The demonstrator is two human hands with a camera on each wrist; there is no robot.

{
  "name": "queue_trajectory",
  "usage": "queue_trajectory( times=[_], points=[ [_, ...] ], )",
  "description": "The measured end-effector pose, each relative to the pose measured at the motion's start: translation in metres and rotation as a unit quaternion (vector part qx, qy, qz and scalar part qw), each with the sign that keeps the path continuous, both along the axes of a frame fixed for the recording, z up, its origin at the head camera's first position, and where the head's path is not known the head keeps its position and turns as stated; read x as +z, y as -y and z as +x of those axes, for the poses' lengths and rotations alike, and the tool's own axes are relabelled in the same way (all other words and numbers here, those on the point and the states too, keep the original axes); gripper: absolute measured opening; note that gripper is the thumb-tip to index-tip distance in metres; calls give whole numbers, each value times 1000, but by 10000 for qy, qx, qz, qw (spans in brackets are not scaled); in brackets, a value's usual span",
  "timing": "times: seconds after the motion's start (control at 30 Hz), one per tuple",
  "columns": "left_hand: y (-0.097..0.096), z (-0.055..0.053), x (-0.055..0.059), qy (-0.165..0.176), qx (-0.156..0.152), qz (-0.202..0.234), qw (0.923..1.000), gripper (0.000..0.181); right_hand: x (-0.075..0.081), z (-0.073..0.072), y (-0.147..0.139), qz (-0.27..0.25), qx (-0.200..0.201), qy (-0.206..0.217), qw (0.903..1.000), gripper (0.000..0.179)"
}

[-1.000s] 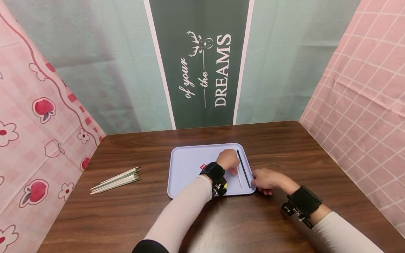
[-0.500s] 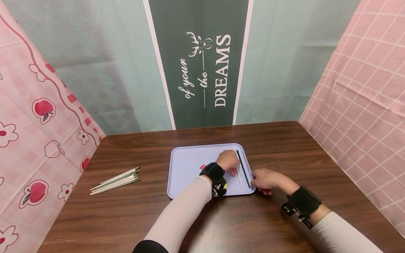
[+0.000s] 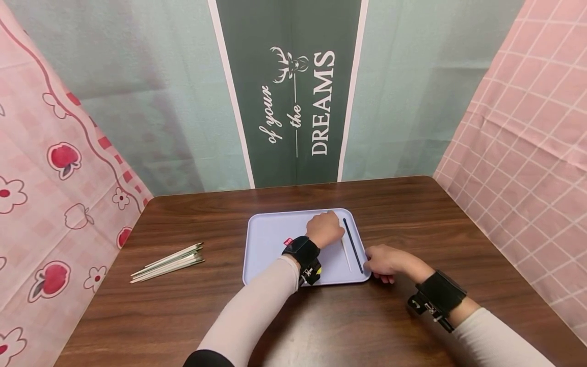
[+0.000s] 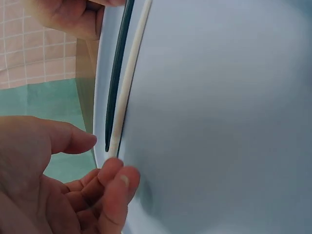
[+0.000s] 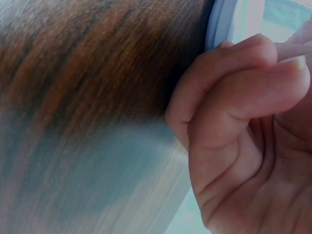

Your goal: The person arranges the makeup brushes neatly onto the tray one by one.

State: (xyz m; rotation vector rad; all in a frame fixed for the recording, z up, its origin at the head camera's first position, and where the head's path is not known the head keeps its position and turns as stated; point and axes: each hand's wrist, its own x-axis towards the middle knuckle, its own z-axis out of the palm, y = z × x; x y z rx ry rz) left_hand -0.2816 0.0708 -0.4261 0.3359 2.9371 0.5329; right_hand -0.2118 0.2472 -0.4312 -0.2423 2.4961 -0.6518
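A pale lilac tray (image 3: 271, 244) lies on the table. Near its right edge, a thin dark stick (image 3: 352, 243) and a thin white stick (image 3: 346, 255) lie side by side, roughly lengthwise to that edge. My left hand (image 3: 324, 228) is over the far end of the white stick. The left wrist view has its thumb and fingers apart, a fingertip right at the end of the white stick (image 4: 127, 80). At the tray's right rim, my right hand (image 3: 384, 260) grips the edge with curled fingers (image 5: 243, 92); the contact is partly hidden.
A bundle of several thin white and green sticks (image 3: 168, 262) lies on the left of the brown wooden table (image 3: 220, 321). A small red label (image 3: 288, 241) shows on the tray beside the left wrist. Printed cloths hang behind the table and at both sides.
My left hand has slid slightly left and toward the far side of the tray, and its fingers have parted at the white stick. The right hand and tray stay put.
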Motion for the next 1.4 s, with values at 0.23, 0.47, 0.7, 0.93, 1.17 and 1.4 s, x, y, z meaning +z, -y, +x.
queue_trajectory(
  times=[0.23, 0.47, 0.7, 0.93, 1.17, 1.4],
  points=[
    [10, 5, 2, -127, -273, -557, 9980, 30, -1, -1, 0, -5, 40, 17, 10000, 9],
    [26, 18, 8, -278, -686, -998, 9923, 40, 0, -1, 0, 0, 77, -22, 10000, 9],
    [46, 30, 16, -232, -820, -1157, 9896, 46, 0, -1, -2, 20, 130, -64, 9999, 10],
    [71, 42, 23, -291, -863, -1308, 9872, 45, 2, -2, -2, 13, 195, -63, 9998, 9],
    [97, 49, 23, -501, -863, -1356, 9857, 34, 3, -2, -2, 10, 178, -31, 9998, 9],
    [121, 58, 23, -572, -806, -1267, 9870, 34, 1, -3, -2, 53, 207, -30, 9998, 10]
  ],
)
